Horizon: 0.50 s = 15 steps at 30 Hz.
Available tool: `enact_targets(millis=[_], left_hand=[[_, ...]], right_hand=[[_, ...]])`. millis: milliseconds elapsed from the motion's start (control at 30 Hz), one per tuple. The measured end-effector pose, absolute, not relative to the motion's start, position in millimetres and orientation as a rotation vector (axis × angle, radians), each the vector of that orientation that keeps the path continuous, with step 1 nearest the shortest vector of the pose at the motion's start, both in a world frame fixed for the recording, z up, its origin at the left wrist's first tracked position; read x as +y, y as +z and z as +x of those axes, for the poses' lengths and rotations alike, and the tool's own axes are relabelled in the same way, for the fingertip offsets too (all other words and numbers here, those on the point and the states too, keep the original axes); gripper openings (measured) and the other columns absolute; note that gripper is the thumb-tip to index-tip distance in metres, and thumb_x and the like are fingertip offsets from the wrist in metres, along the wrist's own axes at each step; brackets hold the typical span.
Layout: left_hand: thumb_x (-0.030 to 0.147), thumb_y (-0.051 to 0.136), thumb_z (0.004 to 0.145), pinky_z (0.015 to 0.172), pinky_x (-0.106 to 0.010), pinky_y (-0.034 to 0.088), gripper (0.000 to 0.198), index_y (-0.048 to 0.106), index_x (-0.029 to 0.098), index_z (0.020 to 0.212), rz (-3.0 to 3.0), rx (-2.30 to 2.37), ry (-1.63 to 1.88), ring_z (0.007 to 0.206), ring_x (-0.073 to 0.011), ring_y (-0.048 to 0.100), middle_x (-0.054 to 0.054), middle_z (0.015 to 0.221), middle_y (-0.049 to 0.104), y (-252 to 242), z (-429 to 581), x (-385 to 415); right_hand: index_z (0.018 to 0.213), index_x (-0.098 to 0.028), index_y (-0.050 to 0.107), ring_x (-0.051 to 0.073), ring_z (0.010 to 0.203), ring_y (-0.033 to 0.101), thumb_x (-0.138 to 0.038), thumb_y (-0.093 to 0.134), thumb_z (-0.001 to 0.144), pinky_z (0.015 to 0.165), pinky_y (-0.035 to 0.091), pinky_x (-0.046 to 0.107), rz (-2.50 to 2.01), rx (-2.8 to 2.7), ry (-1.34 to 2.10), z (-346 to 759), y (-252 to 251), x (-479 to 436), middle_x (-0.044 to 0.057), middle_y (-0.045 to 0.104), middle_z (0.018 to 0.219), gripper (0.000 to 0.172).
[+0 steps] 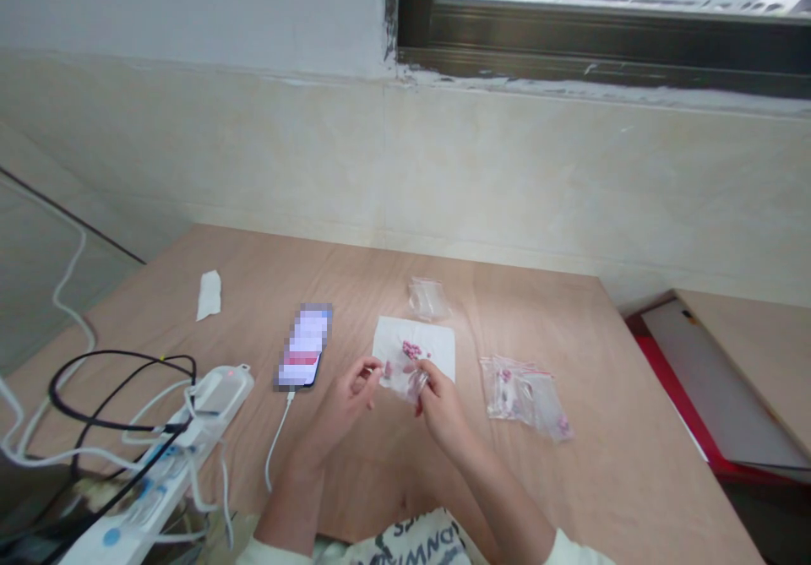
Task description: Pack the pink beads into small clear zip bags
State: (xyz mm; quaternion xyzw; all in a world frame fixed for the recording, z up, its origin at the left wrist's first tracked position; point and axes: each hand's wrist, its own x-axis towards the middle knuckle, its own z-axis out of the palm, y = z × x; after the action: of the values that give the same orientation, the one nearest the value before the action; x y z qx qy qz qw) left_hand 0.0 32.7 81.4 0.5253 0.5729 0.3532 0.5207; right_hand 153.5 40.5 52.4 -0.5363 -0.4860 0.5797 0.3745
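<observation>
My left hand [347, 398] and my right hand [438, 404] meet over the wooden table [570, 480], both pinched on a small clear plastic bag [405, 382] held between them. A pink bead shows near my left fingertips. Just beyond the hands lies a white paper sheet [437, 344] with a small heap of pink beads [411, 349] on it. To the right rests a pile of clear zip bags with pink bits [523, 396]. An empty-looking clear bag [428, 298] lies behind the paper.
A phone [305, 347] on a white charging cable lies left of the hands. A white power strip [171, 455] with black and white cords sits at the table's left edge. A folded white scrap [209, 294] lies far left. A red and grey folder [710, 379] lies off the right side.
</observation>
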Motion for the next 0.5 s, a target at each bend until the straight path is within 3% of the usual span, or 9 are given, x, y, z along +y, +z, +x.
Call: enact_targets(millis=[100, 300, 500], left_hand=[[0.039, 0.045, 0.075, 0.065, -0.023, 0.044, 0.032, 0.05, 0.017, 0.097, 1.106, 1.365, 0.862, 0.069, -0.0114, 0.054, -0.002, 0.083, 0.056, 68, -10, 36], [0.043, 0.052, 0.069, 0.046, -0.019, 0.041, 0.031, 0.054, 0.013, 0.068, 0.902, 1.208, 0.85, 0.054, -0.0094, 0.049, 0.001, 0.058, 0.052, 37, -20, 39], [0.043, 0.057, 0.064, 0.042, -0.018, 0.041, 0.031, 0.054, 0.012, 0.065, 0.845, 1.376, 0.98, 0.05, -0.0079, 0.045, 0.003, 0.056, 0.05, 22, -26, 47]], right_hand=[[0.075, -0.017, 0.051, 0.007, 0.036, 0.037, -0.028, 0.044, 0.067, 0.034, 0.029, 0.019, -1.257, -1.187, 1.651, 150, 54, 44, -0.005, 0.043, 0.048, 0.015], [0.073, -0.02, 0.036, 0.005, 0.029, 0.03, -0.045, 0.051, 0.066, 0.028, 0.021, 0.016, -1.326, -1.028, 1.567, 145, 30, 55, -0.01, 0.04, 0.042, 0.03], [0.076, -0.021, 0.038, 0.007, 0.038, 0.045, -0.048, 0.051, 0.068, 0.034, 0.032, 0.018, -1.274, -1.02, 1.646, 149, 22, 55, -0.002, 0.058, 0.065, 0.031]])
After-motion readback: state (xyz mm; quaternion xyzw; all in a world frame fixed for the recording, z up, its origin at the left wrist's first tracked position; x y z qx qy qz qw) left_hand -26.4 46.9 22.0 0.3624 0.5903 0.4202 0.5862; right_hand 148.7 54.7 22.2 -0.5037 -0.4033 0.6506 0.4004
